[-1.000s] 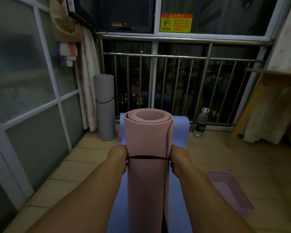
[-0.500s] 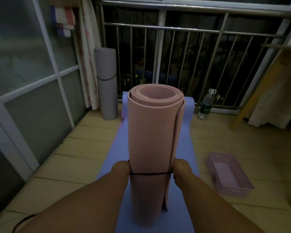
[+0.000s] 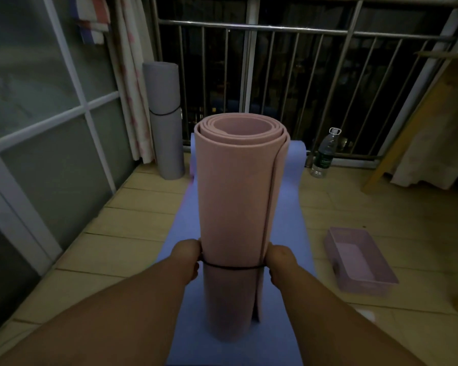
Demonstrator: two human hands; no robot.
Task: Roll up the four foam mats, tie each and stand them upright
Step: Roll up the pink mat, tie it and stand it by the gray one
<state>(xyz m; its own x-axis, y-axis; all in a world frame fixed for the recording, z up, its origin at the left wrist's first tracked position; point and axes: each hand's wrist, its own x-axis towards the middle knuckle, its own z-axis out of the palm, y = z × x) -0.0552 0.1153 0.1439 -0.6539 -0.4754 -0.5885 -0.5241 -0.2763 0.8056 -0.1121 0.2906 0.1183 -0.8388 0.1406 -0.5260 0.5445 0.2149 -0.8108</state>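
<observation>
Pinched the black band (image 3: 233,268) at both flanks of the pink roll (image 3: 236,194): left hand (image 3: 187,256) on one side, right hand (image 3: 279,260) on the other, fingers curled in tight against the foam. Could not make out the fingertips behind the roll. Found the band ringing the roll low down, well under its middle, taut and level between the two grips.

Judged the tying of this mat nearly done. Would have done best to settle the band evenly on both sides, never dragging one side alone, to avoid tilting the thin cord and creasing soft foam. Needed also to trap the loose outer edge, seen as a seam rising straight up from the right grip.

Noted spongy, matte foam wound in several loose coils, open at the top far above the grip. Stood it upright, foot planted below the grip on a flat lilac mat (image 3: 180,233), smooth and unrolled.

Made out, right of the grip and well apart, a shallow pink rectangular tray (image 3: 365,285) on pale floor planks (image 3: 354,207). Spotted, beyond the grip to the left, an upright grey roll (image 3: 164,143) already cinched by a dark cord. Spotted, beyond to the right, a clear plastic bottle (image 3: 324,154) near the steel railing (image 3: 302,31).
</observation>
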